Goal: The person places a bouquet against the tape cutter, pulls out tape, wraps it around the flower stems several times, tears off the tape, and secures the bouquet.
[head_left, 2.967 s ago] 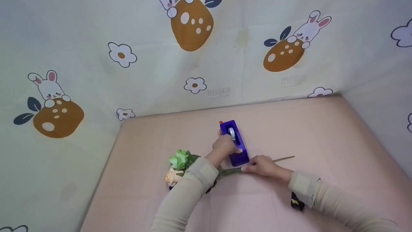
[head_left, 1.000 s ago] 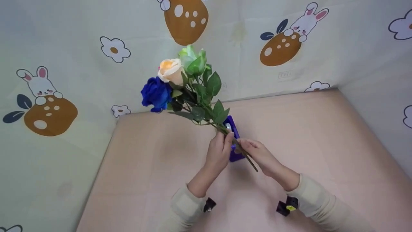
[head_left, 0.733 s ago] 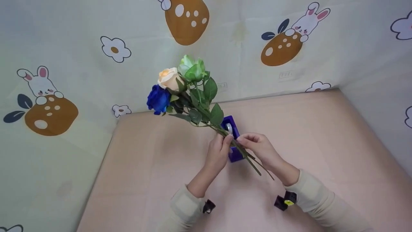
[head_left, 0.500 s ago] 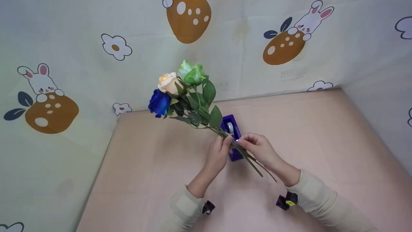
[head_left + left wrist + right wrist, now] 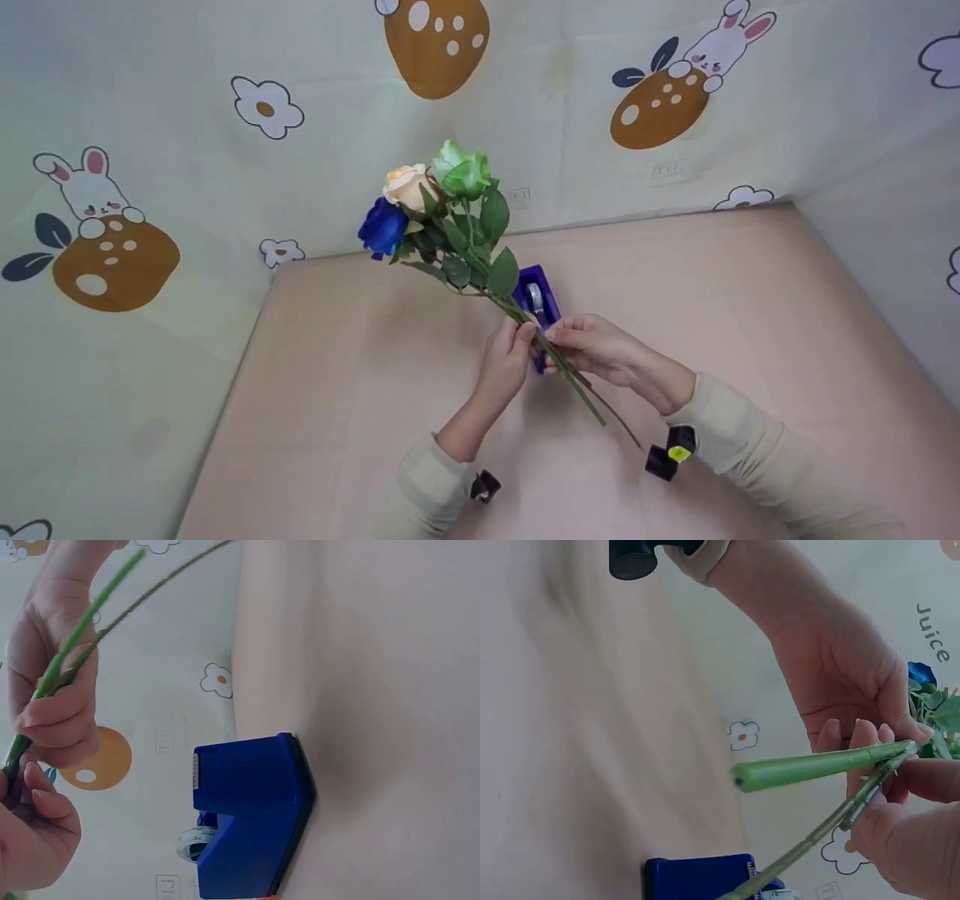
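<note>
A bunch of roses, one blue (image 5: 383, 229), one cream (image 5: 409, 187) and one green (image 5: 463, 175), is held above the table, blooms up to the left. My left hand (image 5: 506, 364) grips the green stems (image 5: 577, 386), thumb on top. Just below it, my right hand (image 5: 600, 349) has its thumb and fingers around the same stems; in the left wrist view its curled fingers (image 5: 56, 716) lie against them. A shiny clear patch shows on the stems by the left thumb in the right wrist view. Behind the stems stands a blue tape dispenser (image 5: 247, 802) with a tape roll (image 5: 196, 844).
The pink-covered table (image 5: 337, 435) meets a pale printed cloth wall (image 5: 360, 90) at its back and left. Black wrist cameras sit on both sleeves, the right one (image 5: 671, 454) close to the longest stem's end.
The bunch was lying on the table with my left hand at the dispenser; it is now lifted in both hands. Lately the blooms shift slightly right, and my right fingers close in around the stems.
</note>
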Tool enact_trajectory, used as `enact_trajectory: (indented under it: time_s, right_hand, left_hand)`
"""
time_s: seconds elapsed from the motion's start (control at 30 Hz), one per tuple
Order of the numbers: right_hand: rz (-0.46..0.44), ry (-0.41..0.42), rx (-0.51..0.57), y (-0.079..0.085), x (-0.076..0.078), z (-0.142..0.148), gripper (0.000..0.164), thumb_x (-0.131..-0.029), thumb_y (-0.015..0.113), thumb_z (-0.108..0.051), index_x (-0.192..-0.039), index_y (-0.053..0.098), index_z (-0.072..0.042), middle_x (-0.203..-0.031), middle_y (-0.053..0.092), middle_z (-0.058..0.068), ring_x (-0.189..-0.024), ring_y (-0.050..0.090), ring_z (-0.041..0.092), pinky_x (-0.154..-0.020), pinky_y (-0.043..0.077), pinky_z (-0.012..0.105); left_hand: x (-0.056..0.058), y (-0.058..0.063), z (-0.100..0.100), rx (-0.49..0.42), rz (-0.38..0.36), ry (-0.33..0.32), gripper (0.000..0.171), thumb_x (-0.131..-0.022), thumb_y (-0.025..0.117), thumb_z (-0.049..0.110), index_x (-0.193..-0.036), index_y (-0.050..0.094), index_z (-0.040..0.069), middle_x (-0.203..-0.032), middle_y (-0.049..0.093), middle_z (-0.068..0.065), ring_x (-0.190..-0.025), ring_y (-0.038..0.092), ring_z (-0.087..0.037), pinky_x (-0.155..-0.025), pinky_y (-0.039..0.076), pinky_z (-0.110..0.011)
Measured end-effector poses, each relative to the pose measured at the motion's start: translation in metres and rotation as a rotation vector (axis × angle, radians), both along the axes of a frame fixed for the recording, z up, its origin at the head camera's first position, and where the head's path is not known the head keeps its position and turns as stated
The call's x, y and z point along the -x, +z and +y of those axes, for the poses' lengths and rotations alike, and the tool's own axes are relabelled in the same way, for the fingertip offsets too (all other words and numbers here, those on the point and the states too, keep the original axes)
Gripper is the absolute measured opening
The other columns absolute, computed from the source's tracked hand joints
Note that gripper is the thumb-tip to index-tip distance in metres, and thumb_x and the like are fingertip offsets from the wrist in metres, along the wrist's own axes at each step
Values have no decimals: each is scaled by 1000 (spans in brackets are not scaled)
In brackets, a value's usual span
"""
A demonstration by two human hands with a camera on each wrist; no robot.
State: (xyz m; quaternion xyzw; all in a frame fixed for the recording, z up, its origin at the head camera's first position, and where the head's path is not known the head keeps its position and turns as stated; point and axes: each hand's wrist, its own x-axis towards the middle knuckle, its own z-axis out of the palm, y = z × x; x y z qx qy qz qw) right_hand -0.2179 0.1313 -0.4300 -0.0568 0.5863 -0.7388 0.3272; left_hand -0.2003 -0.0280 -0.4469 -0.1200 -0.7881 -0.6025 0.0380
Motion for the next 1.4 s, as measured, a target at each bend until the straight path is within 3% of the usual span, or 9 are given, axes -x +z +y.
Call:
enact_trajectory:
  time_s: [0.1, 0.17, 0.4, 0.53, 0.7, 0.87, 1.03, 1.13, 1.4]
  right_hand:
    - [-72, -18, 6, -4, 3, -2, 7, -93, 45, -2, -94, 52, -2, -86, 64, 6, -65, 59, 10, -67, 52, 24]
    - [-5, -60, -59, -7, 2, -3, 11, -91, 46, -2, -101, 49, 1, -87, 63, 5, -66, 59, 9, -64, 51, 23]
    - [886, -313, -474, -10, -13, -8, 15, -88, 59, -10, -89, 68, 2, -85, 65, 7, -73, 57, 13, -63, 48, 22]
    - [1028, -330, -557, -9, -19, -12, 13, -87, 61, -10, -83, 70, -2, -73, 64, 4, -64, 52, 7, -56, 45, 19]
    - [1141, -223, -707, -5, -21, -13, 15, -86, 63, -13, -79, 63, 0, -68, 58, 4, -59, 46, 7, -52, 41, 20]
    - [1007, -9, -731, -2, -14, -7, 21, -91, 56, -16, -78, 57, 0, -66, 52, 2, -59, 43, 9, -52, 37, 21]
    - [536, 204, -453, -15, 1, 9, 29, -96, 47, -24, -79, 58, -4, -64, 47, -5, -60, 43, 9, -57, 37, 22]
    - [291, 245, -282, -23, 6, 18, 36, -98, 41, -33, -86, 63, -7, -72, 58, -6, -68, 52, 9, -66, 43, 25]
    - [506, 186, -363, -26, -1, 10, 40, -97, 44, -27, -84, 57, 9, -69, 58, -5, -68, 50, 9, -68, 43, 27]
  left_hand:
    - [0, -1, 1, -15, 10, 1, 24, -95, 43, 19, -95, 54, -3, -71, 54, -11, -64, 50, -15, -60, 43, -22]
    - [-1, 0, 1, -25, 1, -7, 24, -95, 43, 18, -95, 54, -3, -70, 53, -9, -63, 50, -15, -59, 43, -22]
    - [1, -3, 2, -59, -14, 33, 23, -96, 43, 17, -93, 53, -4, -68, 52, -8, -59, 48, -12, -57, 42, -20]
    - [1, -7, 3, -70, -16, 45, 22, -95, 43, 17, -93, 54, -3, -65, 50, -7, -57, 46, -11, -55, 40, -20]
    - [3, -11, 7, -68, -33, 48, 21, -95, 46, 15, -88, 53, -4, -62, 46, -2, -55, 44, -7, -52, 37, -19]
    - [5, -18, 9, -75, -88, 43, 21, -94, 49, 14, -82, 51, -3, -60, 45, 2, -53, 42, -6, -50, 35, -18]
    - [4, -23, 12, -109, -139, -2, 21, -95, 48, 10, -79, 50, -3, -60, 46, 1, -54, 43, -7, -52, 35, -17]
    - [-1, -17, 13, -144, -174, -32, 21, -95, 46, 5, -76, 48, -3, -60, 45, -1, -55, 42, -9, -53, 34, -18]
    - [-15, 16, 12, -36, -144, -10, 21, -94, 47, 5, -74, 46, -1, -61, 41, 3, -57, 39, -6, -55, 32, -18]
